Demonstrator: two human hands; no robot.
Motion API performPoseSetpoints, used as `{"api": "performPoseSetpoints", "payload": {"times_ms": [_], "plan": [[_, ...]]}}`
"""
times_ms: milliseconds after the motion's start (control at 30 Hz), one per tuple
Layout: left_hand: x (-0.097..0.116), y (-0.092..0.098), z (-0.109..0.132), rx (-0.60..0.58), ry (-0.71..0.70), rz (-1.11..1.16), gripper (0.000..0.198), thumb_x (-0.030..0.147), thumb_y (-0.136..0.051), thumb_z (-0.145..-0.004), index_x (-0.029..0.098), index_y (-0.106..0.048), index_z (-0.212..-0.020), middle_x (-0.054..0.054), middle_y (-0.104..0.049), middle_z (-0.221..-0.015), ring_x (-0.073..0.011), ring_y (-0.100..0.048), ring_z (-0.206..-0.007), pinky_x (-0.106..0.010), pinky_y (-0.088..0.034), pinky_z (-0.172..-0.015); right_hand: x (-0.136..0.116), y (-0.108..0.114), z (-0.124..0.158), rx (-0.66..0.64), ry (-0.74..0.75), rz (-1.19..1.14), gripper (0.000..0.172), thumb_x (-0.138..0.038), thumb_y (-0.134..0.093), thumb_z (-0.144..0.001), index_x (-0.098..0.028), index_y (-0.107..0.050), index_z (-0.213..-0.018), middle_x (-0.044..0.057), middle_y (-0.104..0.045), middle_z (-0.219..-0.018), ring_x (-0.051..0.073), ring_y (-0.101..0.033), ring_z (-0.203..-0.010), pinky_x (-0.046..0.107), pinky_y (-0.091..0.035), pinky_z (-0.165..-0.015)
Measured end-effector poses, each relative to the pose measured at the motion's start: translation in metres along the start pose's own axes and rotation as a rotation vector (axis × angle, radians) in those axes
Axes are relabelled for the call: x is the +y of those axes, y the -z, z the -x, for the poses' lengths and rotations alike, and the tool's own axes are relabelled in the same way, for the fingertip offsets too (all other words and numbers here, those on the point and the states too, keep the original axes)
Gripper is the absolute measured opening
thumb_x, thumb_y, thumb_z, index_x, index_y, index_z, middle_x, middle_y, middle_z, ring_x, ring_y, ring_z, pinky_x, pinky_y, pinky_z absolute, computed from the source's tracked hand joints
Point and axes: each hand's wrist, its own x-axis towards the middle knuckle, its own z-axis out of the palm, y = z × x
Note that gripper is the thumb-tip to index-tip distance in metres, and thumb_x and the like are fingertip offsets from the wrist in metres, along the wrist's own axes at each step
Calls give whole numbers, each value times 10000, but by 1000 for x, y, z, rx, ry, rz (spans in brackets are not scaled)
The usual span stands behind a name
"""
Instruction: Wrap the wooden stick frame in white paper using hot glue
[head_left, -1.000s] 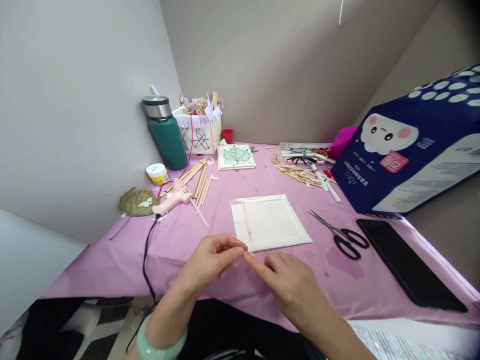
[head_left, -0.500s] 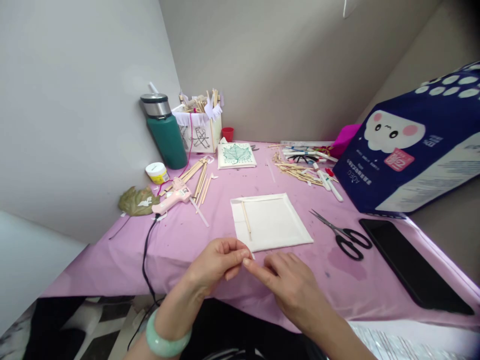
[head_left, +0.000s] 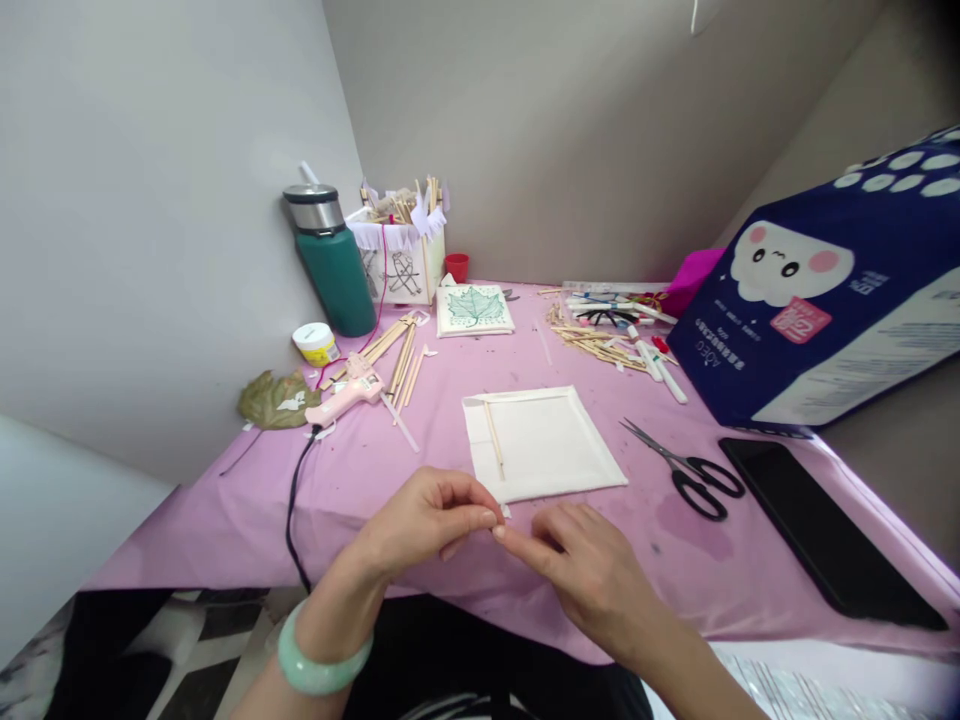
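Observation:
In front of a white square panel [head_left: 551,450] with a raised rim, my two hands meet at the fingertips. My left hand [head_left: 431,520] is closed, thumb against forefinger in a pinch. My right hand [head_left: 585,565] has its fingers curled, with thumb and forefinger closed at the left fingertips. Whatever lies between them is too small or hidden to name. A tiny white scrap [head_left: 507,511] shows just beyond the fingertips, near the panel's front edge. One thin wooden stick [head_left: 493,440] rests on the panel's left part.
Left stand a pink glue gun [head_left: 346,398] with a black cord, a dried leaf [head_left: 271,402], a white-lidded jar [head_left: 315,345] and a green bottle [head_left: 336,275]. Scissors [head_left: 686,468] and a black phone [head_left: 825,530] lie right. Behind are loose sticks [head_left: 592,345] and a leaf-print panel [head_left: 474,310].
My joined fingertips have shifted very slightly right and down, and my left wrist has moved a little left. The panel and the stick on it stay where they were.

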Motion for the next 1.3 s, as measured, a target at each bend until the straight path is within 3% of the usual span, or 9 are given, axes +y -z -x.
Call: {"api": "performPoseSetpoints", "payload": {"times_ms": [167,367,600,667,733,833,1033,1167,1300], "plan": [[-8,-9,-4,-81,-17,49,227,368,-606,-807,144,-615,-774,72,-409,-452,-49,-324,-398,-192,-195,-408,0,1,-2,5,10,-33,552,-76,-420,-913,-395,-442,-1363,1,-538,-791,133,-484,-711,278,-374,-659],[-13,-9,-3,-41,-44,145,294,404,-550,-856,119,-618,-881,77,-411,-438,-36,-319,-372,-188,-182,-414,3,-5,1,35,-7,-68,612,-54,-417,-896,-354,-349,-1425,21,-545,-827,148,-477,-732,302,-387,-663],[-8,-9,-5,-14,-77,198,278,402,-639,-788,154,-514,-805,11,-594,-727,-21,-344,-424,-181,-216,-413,-2,6,-6,18,-68,-219,547,-48,-366,-898,-290,-421,-1386,51,-572,-898,158,-517,-802,304,-441,-690],[-7,-5,-6,113,-107,142,269,410,-586,-823,158,-497,-798,10,-588,-731,-29,-332,-431,-190,-212,-424,-6,9,-8,32,-153,-227,426,-94,-403,-912,-245,-527,-1291,64,-581,-922,165,-530,-824,303,-443,-706],[-7,1,-6,343,-160,-5,246,390,-542,-851,165,-498,-762,26,-541,-676,-59,-376,-487,-198,-264,-471,-13,8,-10,64,-254,-144,262,-153,-474,-912,-215,-634,-1111,63,-588,-885,175,-536,-811,309,-428,-713],[-7,11,-2,582,-216,-284,293,374,-470,-887,181,-500,-669,27,-490,-603,-115,-458,-594,-225,-331,-578,-23,-3,-15,154,-343,26,129,-239,-543,-901,-182,-657,-923,53,-582,-774,183,-532,-749,319,-393,-700],[-16,3,10,335,-146,-591,225,339,-526,-854,189,-586,-698,3,-597,-636,-145,-520,-615,-246,-321,-583,-43,-30,-34,199,-323,74,192,-203,-476,-924,-184,-604,-782,37,-527,-675,176,-485,-656,311,-345,-633],[-15,-17,14,350,-167,-421,235,363,-438,-915,195,-568,-814,-10,-619,-732,-152,-545,-688,-246,-361,-632,-49,-30,-48,198,-333,-231,201,-144,-432,-921,-180,-548,-761,29,-517,-697,155,-483,-651,277,-378,-592],[-15,-24,7,433,-245,-226,304,377,-344,-951,197,-519,-781,11,-541,-690,-135,-498,-657,-239,-378,-627,-53,-18,-63,269,-380,-523,198,-150,-404,-937,-182,-597,-965,55,-577,-837,153,-559,-764,265,-472,-668]]}}
